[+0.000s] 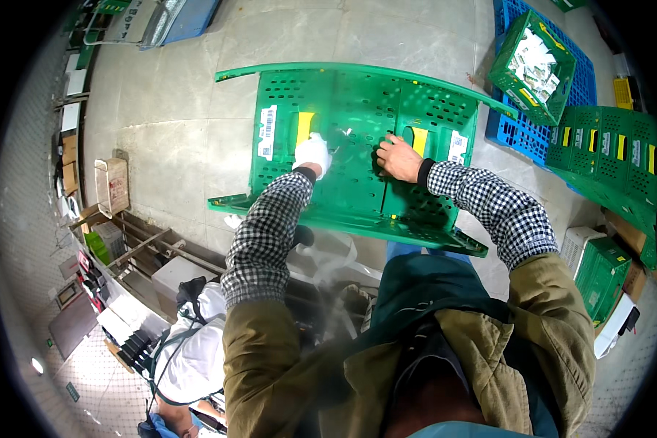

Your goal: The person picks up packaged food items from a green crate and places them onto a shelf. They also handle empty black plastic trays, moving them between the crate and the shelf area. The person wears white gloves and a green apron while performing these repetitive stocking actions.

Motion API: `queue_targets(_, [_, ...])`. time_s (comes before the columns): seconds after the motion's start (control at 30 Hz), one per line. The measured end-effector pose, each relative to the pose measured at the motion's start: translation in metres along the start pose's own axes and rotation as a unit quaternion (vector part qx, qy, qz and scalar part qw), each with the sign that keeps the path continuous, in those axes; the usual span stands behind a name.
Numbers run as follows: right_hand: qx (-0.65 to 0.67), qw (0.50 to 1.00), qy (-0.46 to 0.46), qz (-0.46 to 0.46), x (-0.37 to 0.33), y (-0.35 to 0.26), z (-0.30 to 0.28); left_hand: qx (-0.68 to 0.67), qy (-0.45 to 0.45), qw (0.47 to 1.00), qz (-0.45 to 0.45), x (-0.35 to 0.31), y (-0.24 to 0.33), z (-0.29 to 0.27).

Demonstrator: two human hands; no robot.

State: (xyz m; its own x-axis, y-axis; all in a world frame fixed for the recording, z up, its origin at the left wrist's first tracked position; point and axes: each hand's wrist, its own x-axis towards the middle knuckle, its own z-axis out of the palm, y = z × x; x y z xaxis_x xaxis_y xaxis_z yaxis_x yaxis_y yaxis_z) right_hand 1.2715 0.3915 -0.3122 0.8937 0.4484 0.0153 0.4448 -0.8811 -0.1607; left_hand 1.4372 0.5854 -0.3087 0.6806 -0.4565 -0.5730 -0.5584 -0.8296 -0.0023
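2 hands at work on 1 large green perforated plastic crate [354, 95], centre of view, in front of the wearer; what carries its weight cannot be told.

Left hand [314, 153]: white glove, at the lower end of 1 upright yellow plastic strip [304, 124] set in the green panel. Fingers partly hidden by the glove and the angle; clenched or released, cannot tell.

Right hand [399, 158]: bare, just beside a second yellow plastic strip [419, 139]. Fingers bent, tips toward the panel; whether they grasp it, cannot tell.

Both forearms: black-and-white checked cloth sleeves [266, 226] below black cuffs.

Labels: 1 tall white rectangular label with a barcode [267, 133] left of the left strip; 1 smaller white label with dark printed marks [457, 148] near the right edge. Fine print too small to read.

Surroundings: grey tiled floor [175, 146]. Upper right, 1 open green crate [515, 89] of white packets [536, 66] above blue plastic latticework [520, 140]. Below that, a row of green crates with yellow strips and pale labels [598, 164]. Lower left, 1 other person in a white top [193, 358].
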Motion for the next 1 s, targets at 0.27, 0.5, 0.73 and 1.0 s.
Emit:
queue_targets(0.27, [0.102,0.995,0.014,-0.011,-0.024,0.002,-0.066,0.125,0.055,0.98,0.142,-0.039,-0.044,-0.047])
queue_targets(0.5, [0.028,0.999,0.04,0.005,-0.171,0.027,-0.208,-0.07,0.234,0.96,-0.133,-0.076,-0.202,-0.119])
queue_targets(0.73, [-0.038,0.996,-0.075,-0.042,-0.167,0.076,-0.271,-0.206,0.29,0.92,-0.164,-0.172,-0.177,-0.093])
queue_targets(1.0, [-0.125,0.983,-0.011,-0.133,-0.112,0.137,-0.259,-0.302,0.272,0.877,-0.255,-0.339,-0.104,0.018])
